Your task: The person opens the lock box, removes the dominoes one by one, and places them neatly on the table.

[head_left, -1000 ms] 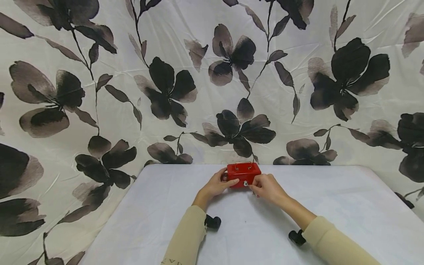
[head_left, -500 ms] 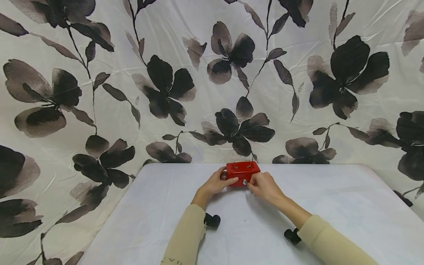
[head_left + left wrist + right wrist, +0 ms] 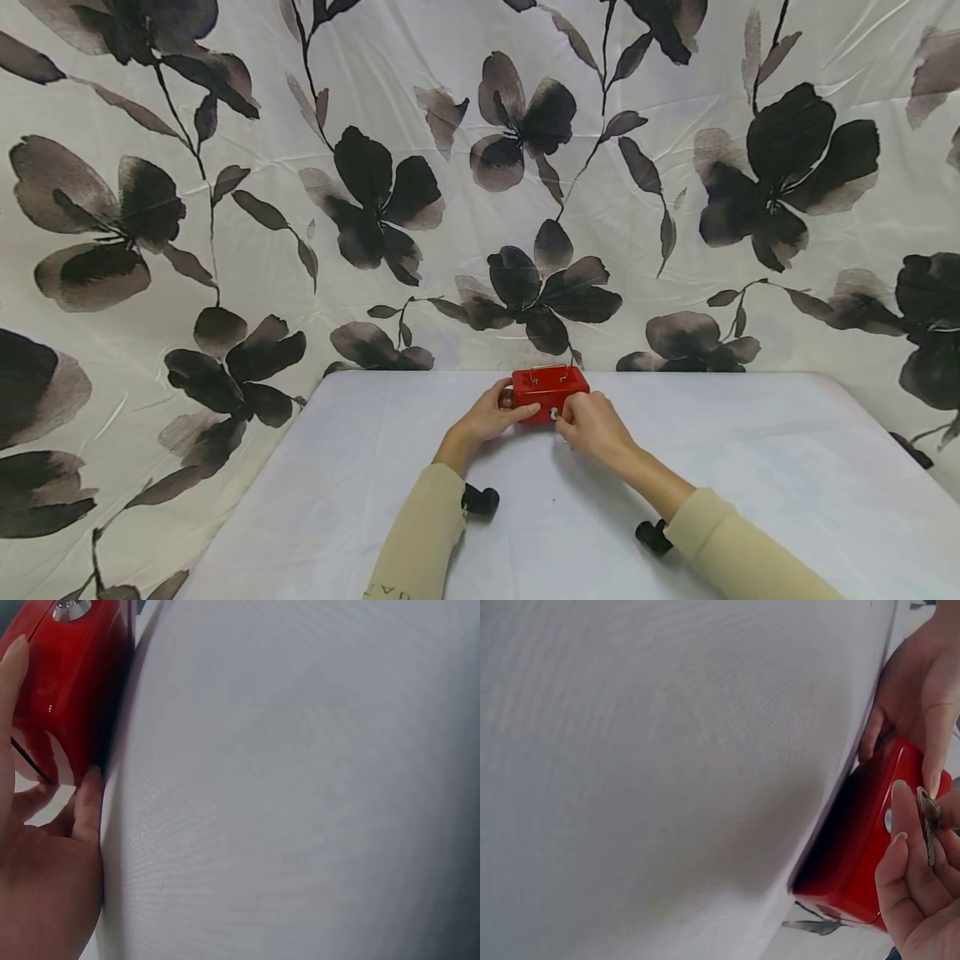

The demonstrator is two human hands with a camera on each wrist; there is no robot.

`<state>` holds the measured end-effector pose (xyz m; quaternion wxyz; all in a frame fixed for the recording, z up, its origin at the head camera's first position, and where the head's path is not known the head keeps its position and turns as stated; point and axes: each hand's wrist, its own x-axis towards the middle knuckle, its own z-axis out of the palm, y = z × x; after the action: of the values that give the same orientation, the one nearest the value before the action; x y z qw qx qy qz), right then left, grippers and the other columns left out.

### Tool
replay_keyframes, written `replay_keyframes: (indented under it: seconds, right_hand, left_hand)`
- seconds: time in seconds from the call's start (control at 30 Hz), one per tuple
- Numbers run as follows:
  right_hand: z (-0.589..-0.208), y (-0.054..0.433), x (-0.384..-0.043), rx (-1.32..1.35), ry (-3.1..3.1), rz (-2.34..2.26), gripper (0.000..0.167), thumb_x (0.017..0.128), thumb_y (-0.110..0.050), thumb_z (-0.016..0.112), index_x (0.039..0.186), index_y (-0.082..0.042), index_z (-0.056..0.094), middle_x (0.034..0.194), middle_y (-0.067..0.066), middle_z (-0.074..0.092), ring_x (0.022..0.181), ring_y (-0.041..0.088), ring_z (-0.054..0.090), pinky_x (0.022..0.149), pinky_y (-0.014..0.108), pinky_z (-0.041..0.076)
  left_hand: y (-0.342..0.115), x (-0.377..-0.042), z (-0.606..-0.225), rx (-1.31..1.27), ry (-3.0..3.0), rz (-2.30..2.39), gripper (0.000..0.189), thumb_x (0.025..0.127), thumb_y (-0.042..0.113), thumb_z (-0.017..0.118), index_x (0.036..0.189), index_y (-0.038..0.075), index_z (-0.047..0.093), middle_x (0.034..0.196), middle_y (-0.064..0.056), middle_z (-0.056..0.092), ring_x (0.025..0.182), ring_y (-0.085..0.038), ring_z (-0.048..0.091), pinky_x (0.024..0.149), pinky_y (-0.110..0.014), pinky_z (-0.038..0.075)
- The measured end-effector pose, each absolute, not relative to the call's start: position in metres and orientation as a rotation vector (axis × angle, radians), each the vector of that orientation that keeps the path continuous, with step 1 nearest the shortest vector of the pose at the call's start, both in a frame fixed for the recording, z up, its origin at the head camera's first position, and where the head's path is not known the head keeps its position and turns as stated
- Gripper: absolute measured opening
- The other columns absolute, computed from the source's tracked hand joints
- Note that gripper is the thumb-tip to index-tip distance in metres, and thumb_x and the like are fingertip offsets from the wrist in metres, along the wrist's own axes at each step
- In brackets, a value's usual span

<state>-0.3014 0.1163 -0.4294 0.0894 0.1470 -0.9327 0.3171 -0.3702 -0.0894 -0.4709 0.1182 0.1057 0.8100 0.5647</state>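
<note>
A small red metal cash box [image 3: 550,385] stands at the far edge of the table, its folding handle on the lid and a round silver lock [image 3: 555,413] on its front. My left hand [image 3: 486,417] grips the box's left end, thumb lying across the front and fingers round the side. Just in front of the lock, my right hand [image 3: 597,423] pinches a small metal key [image 3: 930,817] between thumb and fingers. A second key seems to hang with it. In the right wrist view the key's tip looks apart from the lock face.
A white cloth covers the table [image 3: 555,542]. Behind its far edge hangs a pale curtain [image 3: 450,208] with dark flowers. Black wrist cameras sit under the left sleeve [image 3: 420,525] and the right sleeve [image 3: 735,533].
My right hand and forearm have shifted slightly left and turned a little at the lock. The left hand keeps its grip, and the box stays in place.
</note>
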Motion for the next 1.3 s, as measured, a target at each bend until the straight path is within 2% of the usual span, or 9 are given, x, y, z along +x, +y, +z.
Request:
replay_keyframes:
  seconds: [0.33, 0.53, 0.7, 0.83, 1.07, 1.3]
  right_hand:
    - [-0.430, 0.114, -0.301, 0.535, -2.739, 1.012, 0.020, 0.090, -0.004, 0.076, 0.071, -0.007, 0.070, 0.057, -0.006, 0.059, 0.045, 0.007, 0.055, 0.051, 0.021, 0.051]
    - [-0.431, 0.120, -0.304, 0.619, -2.761, 1.123, 0.012, 0.089, -0.003, 0.077, 0.080, 0.000, 0.073, 0.065, 0.002, 0.066, 0.051, 0.014, 0.065, 0.056, 0.022, 0.056]
    - [-0.432, 0.127, -0.307, 0.729, -2.745, 1.183, 0.011, 0.090, -0.001, 0.075, 0.080, 0.001, 0.072, 0.068, 0.004, 0.069, 0.054, 0.017, 0.068, 0.057, 0.023, 0.057]
    - [-0.431, 0.132, -0.309, 0.802, -2.735, 1.226, 0.009, 0.090, 0.002, 0.075, 0.081, 0.001, 0.071, 0.072, 0.006, 0.071, 0.055, 0.015, 0.069, 0.056, 0.023, 0.056]
    - [-0.429, 0.137, -0.311, 0.828, -2.745, 1.267, 0.004, 0.089, 0.001, 0.075, 0.088, 0.003, 0.073, 0.077, 0.006, 0.072, 0.057, 0.021, 0.068, 0.057, 0.024, 0.057]
    - [-0.432, 0.138, -0.311, 0.802, -2.727, 1.276, 0.005, 0.090, -0.003, 0.076, 0.086, 0.000, 0.076, 0.075, 0.005, 0.072, 0.052, 0.014, 0.062, 0.055, 0.024, 0.056]
  left_hand:
    - [-0.090, -0.371, -0.472, 0.307, 2.380, 1.653, 0.086, 0.089, 0.043, 0.080, 0.156, 0.009, 0.038, 0.133, -0.011, 0.059, 0.118, -0.026, 0.055, 0.107, -0.049, 0.048]
    - [-0.090, -0.370, -0.473, 0.313, 2.373, 1.654, 0.088, 0.089, 0.044, 0.079, 0.157, 0.009, 0.036, 0.133, -0.011, 0.060, 0.120, -0.026, 0.055, 0.108, -0.050, 0.047]
    - [-0.091, -0.371, -0.472, 0.298, 2.367, 1.647, 0.090, 0.089, 0.047, 0.079, 0.157, 0.009, 0.035, 0.136, -0.011, 0.058, 0.122, -0.026, 0.055, 0.109, -0.051, 0.046]
    - [-0.091, -0.371, -0.471, 0.308, 2.364, 1.645, 0.089, 0.090, 0.046, 0.078, 0.158, 0.009, 0.034, 0.137, -0.011, 0.057, 0.122, -0.026, 0.054, 0.108, -0.050, 0.046]
    - [-0.090, -0.371, -0.472, 0.303, 2.362, 1.639, 0.093, 0.088, 0.048, 0.078, 0.159, 0.009, 0.032, 0.137, -0.010, 0.056, 0.121, -0.025, 0.052, 0.108, -0.049, 0.047]
    - [-0.093, -0.373, -0.474, 0.293, 2.335, 1.645, 0.096, 0.087, 0.051, 0.079, 0.159, 0.009, 0.031, 0.138, -0.010, 0.056, 0.123, -0.026, 0.052, 0.107, -0.048, 0.047]
